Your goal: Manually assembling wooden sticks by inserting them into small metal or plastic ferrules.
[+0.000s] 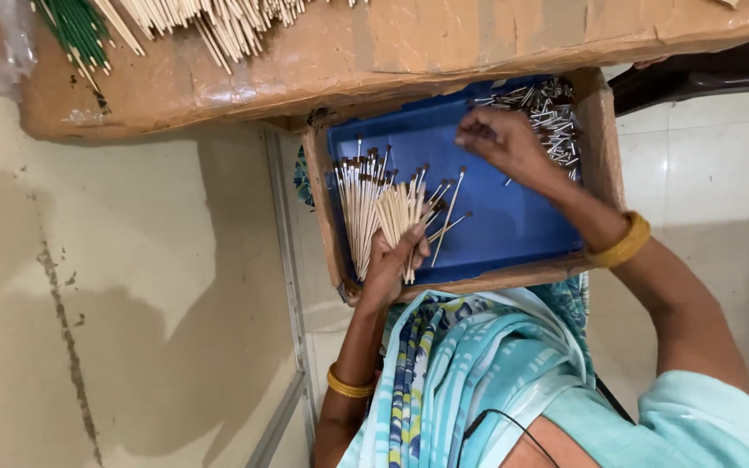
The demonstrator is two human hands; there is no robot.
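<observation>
Head view: left hand (392, 260) grips sticks (399, 217) at the tray's (513, 225) near edge; right hand (500, 143) pinches pins (548, 113).

left hand (392, 260) grips stick bundle (399, 217) | right hand (500, 143) at metal pins (548, 113) | blue tray (513, 217)

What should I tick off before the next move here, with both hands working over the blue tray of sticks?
1. Left hand holds a bundle of thin sticks: ok, fingers wrapped around it.
2. Right hand empty or pinching a piece: cannot tell, fingertips curled at the metal pins.
3. Blue tray seated inside the cardboard box: ok.
4. Loose dark-tipped sticks all inside the tray: ok, piled at its side.
5. Room in the tray's middle: ok, bare blue surface shows.
6. Stick stock on the wrapped table above: ok, visible at the frame's top.
</observation>
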